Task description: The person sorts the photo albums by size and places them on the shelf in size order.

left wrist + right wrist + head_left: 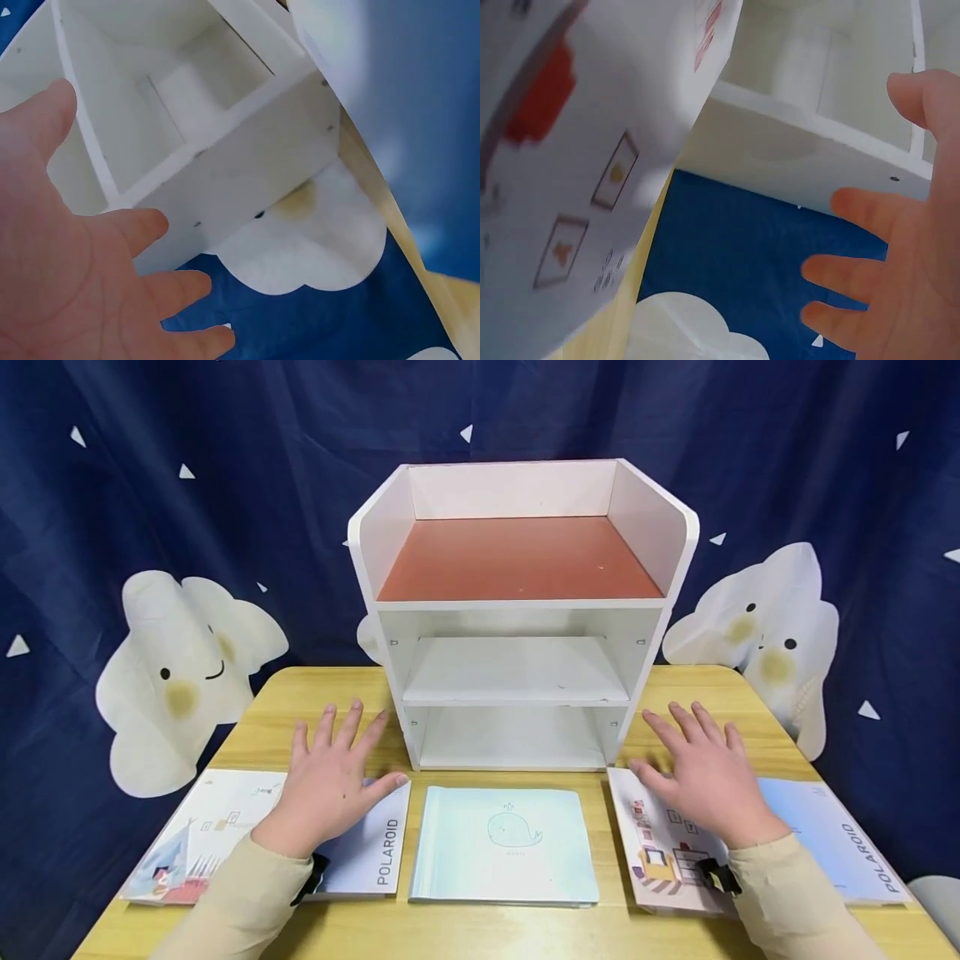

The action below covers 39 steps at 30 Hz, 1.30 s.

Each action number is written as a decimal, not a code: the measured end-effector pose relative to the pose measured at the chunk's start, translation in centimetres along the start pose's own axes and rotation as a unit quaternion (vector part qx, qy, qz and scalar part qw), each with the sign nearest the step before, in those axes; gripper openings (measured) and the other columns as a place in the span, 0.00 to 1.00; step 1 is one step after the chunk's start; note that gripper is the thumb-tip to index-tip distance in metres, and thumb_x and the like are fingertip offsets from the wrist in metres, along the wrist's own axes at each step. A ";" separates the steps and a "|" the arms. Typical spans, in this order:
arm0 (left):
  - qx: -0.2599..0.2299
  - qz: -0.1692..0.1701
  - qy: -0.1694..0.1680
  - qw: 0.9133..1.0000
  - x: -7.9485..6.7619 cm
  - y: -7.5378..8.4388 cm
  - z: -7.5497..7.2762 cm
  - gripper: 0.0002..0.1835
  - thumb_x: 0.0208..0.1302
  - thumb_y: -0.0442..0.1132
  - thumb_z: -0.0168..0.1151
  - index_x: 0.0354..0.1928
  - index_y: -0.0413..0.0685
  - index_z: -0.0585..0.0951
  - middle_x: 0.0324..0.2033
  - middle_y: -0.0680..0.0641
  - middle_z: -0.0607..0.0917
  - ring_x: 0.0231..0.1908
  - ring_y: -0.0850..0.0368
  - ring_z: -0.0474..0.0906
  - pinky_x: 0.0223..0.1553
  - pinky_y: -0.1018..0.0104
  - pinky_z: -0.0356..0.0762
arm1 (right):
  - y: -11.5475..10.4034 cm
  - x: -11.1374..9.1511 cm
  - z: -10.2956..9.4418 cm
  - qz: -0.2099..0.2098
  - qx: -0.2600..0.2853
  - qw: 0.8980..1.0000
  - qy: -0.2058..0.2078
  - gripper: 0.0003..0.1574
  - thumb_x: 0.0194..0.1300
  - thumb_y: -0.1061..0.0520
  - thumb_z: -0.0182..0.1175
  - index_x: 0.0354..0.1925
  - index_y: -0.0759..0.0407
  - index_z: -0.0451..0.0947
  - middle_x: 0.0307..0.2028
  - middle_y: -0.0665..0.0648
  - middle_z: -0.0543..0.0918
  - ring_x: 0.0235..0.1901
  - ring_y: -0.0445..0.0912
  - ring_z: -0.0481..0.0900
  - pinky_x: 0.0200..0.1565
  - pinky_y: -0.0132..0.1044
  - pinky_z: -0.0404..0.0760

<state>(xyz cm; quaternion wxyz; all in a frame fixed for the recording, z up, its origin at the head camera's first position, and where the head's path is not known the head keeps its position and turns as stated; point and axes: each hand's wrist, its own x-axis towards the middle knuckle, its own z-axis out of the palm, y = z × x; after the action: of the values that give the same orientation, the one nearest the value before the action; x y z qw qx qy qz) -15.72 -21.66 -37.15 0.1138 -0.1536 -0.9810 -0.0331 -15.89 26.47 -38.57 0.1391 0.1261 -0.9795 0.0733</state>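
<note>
Both palms show only in the wrist views; the head view gives the backs of the hands. The left hand (330, 793) has its fingers and thumb spread and gripping nothing; the right hand (708, 781) is likewise spread with nothing in its grasp. In the wrist views each palm stands apart from the cover beneath it.

The left wrist view also shows the outer left side of the white shelf unit (517, 668), marked with small dark spots, a face the head view scarcely gives. The right wrist view brings close some small framed pictures and a blurred red shape on the cover below that hand. Only the head view takes in the unit's reddish-brown upper surface (521, 560) and all three flat rectangular books.

These lie side by side on the pale wood-grain table (450, 935), in front of the unit. The white-and-blue left book (225, 827), under the left hand and forearm, carries a tent-like drawing and the word POLAROID along its right edge. The pale mint-blue middle book (510, 868), between the hands, bears an outlined whale. The white-and-blue right book (817, 835), partly covered by the right hand and sleeve, shows furniture drawings on its white part and POLAROID on its blue part.
</note>
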 end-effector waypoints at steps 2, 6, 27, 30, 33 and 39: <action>-0.012 0.005 -0.004 1.000 -0.1 0.2 0.0 0.49 0.66 0.78 0.43 0.79 0.53 0.60 0.76 0.35 0.57 0.74 0.27 0.47 0.66 0.23 0.41 | -0.3 -0.1 -0.1 -0.008 0.011 1.000 -0.008 0.46 0.69 0.29 0.56 0.73 0.55 0.68 0.69 0.72 0.66 0.70 0.72 0.56 0.63 0.77 0.50; -0.057 0.025 -0.006 0.998 -0.1 0.7 -0.4 0.45 0.71 0.72 0.45 0.79 0.50 0.60 0.75 0.36 0.61 0.73 0.30 0.52 0.68 0.28 0.50 | -1.0 -0.2 -0.4 -0.023 0.040 0.999 -0.024 0.41 0.70 0.32 0.57 0.69 0.56 0.72 0.64 0.67 0.74 0.65 0.68 0.67 0.62 0.70 0.62; -0.529 -0.096 -0.230 0.811 -1.0 2.5 0.7 0.36 0.78 0.63 0.44 0.79 0.55 0.57 0.74 0.37 0.62 0.64 0.37 0.72 0.58 0.47 0.77 | -5.6 -1.3 1.0 0.041 0.540 0.785 -0.301 0.41 0.80 0.47 0.51 0.79 0.64 0.49 0.73 0.72 0.59 0.66 0.64 0.70 0.58 0.47 0.79; -0.529 -0.109 -0.256 0.802 -1.1 2.5 1.4 0.39 0.75 0.67 0.46 0.79 0.55 0.57 0.74 0.37 0.63 0.61 0.40 0.76 0.60 0.42 0.73 | -6.2 -1.6 1.2 0.045 0.560 0.762 -0.322 0.43 0.80 0.48 0.50 0.79 0.67 0.47 0.74 0.75 0.55 0.68 0.66 0.66 0.58 0.48 0.79; -0.529 -0.102 -0.272 0.797 -1.0 2.4 1.9 0.40 0.75 0.66 0.47 0.80 0.53 0.55 0.72 0.35 0.65 0.60 0.40 0.77 0.58 0.45 0.76 | -6.5 -1.7 1.1 0.047 0.566 0.755 -0.327 0.44 0.80 0.47 0.51 0.79 0.68 0.46 0.75 0.75 0.52 0.71 0.67 0.60 0.58 0.49 0.80; -0.502 -0.081 -0.299 0.807 -0.7 2.6 2.2 0.40 0.76 0.62 0.49 0.80 0.50 0.53 0.66 0.33 0.72 0.54 0.42 0.80 0.47 0.52 0.83 | -6.6 -1.4 0.9 0.057 0.540 0.768 -0.338 0.45 0.78 0.42 0.53 0.79 0.61 0.49 0.75 0.73 0.54 0.70 0.66 0.63 0.53 0.48 0.83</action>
<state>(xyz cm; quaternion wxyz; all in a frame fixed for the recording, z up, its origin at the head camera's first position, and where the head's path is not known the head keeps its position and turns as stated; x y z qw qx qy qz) -14.75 -19.17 -39.38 -0.2817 -0.1111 -0.8216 -0.4829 -13.03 20.31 -39.17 -0.2965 0.1412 -0.7672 0.5510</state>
